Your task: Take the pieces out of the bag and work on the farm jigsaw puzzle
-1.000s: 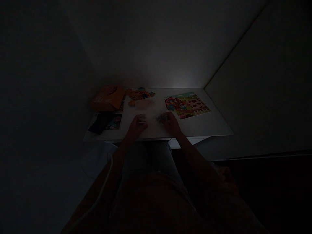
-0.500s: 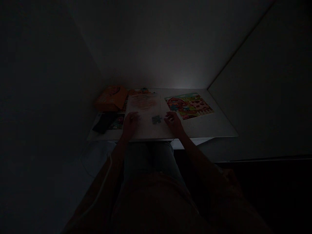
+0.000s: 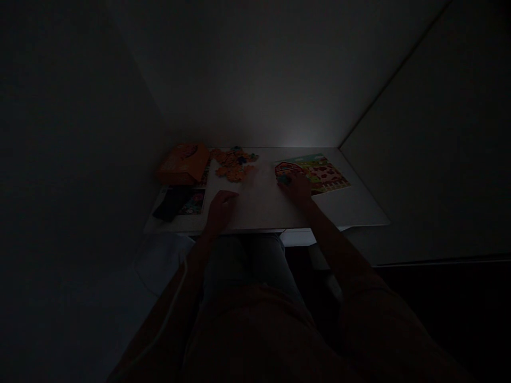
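Note:
The scene is very dark. My right hand (image 3: 298, 187) reaches to the lower left corner of a colourful farm puzzle (image 3: 319, 173) on the white table (image 3: 359, 210). A small bluish puzzle piece (image 3: 283, 181) shows at its fingertips, pressed against the puzzle's edge. My left hand (image 3: 219, 206) rests on the table near the front edge, fingers loosely curled, with nothing visible in it. A heap of loose orange puzzle pieces (image 3: 234, 164) lies beyond it.
An orange box (image 3: 183, 163) stands at the back left. A dark object (image 3: 170, 204) and a picture sheet (image 3: 194, 202) lie at the front left. Walls close in the table at the back and both sides.
A pale clear sheet that lay between my hands half a second ago is no longer seen. My right hand has moved away from me and to the right, to the farm puzzle, with the piece.

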### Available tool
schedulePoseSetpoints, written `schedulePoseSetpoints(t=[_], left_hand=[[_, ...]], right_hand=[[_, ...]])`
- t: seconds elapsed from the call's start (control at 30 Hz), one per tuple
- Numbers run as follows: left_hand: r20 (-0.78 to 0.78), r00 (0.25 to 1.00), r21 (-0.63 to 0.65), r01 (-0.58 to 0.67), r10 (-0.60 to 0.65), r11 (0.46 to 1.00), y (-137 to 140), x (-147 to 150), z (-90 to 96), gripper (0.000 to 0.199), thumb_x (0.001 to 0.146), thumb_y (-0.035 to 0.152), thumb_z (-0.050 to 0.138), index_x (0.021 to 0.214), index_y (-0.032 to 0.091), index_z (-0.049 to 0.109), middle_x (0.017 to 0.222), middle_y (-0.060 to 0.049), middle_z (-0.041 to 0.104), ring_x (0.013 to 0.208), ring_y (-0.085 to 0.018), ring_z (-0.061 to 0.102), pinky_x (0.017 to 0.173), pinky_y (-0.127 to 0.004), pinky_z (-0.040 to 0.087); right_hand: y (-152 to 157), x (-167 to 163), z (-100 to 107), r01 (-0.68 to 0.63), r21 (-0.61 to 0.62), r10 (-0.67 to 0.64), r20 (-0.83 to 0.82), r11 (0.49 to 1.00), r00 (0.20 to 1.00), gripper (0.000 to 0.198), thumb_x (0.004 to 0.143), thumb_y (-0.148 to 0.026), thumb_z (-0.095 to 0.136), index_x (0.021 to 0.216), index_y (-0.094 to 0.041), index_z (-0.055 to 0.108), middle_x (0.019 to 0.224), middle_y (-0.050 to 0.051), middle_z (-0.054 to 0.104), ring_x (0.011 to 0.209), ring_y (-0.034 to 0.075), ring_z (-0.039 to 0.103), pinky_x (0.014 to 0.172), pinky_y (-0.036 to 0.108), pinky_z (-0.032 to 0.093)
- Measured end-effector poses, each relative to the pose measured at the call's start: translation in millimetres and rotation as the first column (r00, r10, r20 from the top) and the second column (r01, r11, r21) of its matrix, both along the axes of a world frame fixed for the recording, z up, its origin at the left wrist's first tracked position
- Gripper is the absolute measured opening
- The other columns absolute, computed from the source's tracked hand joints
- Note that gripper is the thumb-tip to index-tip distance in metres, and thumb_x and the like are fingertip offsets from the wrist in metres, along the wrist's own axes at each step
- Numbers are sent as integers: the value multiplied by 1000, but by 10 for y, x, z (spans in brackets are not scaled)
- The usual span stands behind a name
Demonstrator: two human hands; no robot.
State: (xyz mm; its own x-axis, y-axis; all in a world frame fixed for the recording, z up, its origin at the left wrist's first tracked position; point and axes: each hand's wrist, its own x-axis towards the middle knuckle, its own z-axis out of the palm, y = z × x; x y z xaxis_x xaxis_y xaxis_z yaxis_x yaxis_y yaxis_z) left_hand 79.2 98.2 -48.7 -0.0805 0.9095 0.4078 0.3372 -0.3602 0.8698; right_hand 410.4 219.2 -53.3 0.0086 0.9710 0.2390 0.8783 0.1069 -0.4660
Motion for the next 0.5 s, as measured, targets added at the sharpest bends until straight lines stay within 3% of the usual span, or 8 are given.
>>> schedulePoseSetpoints(t=[0.1, 0.2, 0.33, 0.5], left_hand=[[-41, 997, -19, 62, -63, 998, 1, 20, 39, 20, 89, 30, 74, 105, 36, 85, 116, -12, 79, 116, -41, 76, 110, -66, 60], [-61, 993, -31, 102, -104, 994, 8, 26, 29, 23, 87, 28, 74, 106, 35, 84, 116, -12, 80, 116, -41, 77, 109, -67, 61], [-59, 996, -43, 68, -71, 997, 25, 40, -19, 20, 87, 31, 76, 107, 33, 80, 119, -14, 80, 116, -41, 78, 111, -68, 61], [-152, 987, -60, 42, -51, 997, 62, 26, -77, 27, 91, 30, 70, 118, 31, 74, 127, -12, 79, 122, -36, 78, 113, -62, 63]], right_hand=[[43, 34, 19, -24, -9, 24, -22, 1000, 999, 36, 94, -42, 85, 125, -23, 80, 155, 24, 74, 143, 47, 68, 124, 72, 47], [71, 103, 64, -45, -35, 43, -53, 998, 998, 27, 91, -39, 89, 113, -27, 81, 134, 19, 83, 123, 42, 77, 113, 61, 58], [29, 193, 176, -33, -31, 29, -117, 999, 993, 21, 97, -43, 85, 110, -26, 83, 117, 15, 87, 109, 35, 79, 106, 53, 60], [-174, 293, 392, 68, 24, -59, -281, 997, 958, 46, 112, -61, 58, 113, -22, 83, 113, 16, 88, 105, 35, 80, 96, 51, 66]])
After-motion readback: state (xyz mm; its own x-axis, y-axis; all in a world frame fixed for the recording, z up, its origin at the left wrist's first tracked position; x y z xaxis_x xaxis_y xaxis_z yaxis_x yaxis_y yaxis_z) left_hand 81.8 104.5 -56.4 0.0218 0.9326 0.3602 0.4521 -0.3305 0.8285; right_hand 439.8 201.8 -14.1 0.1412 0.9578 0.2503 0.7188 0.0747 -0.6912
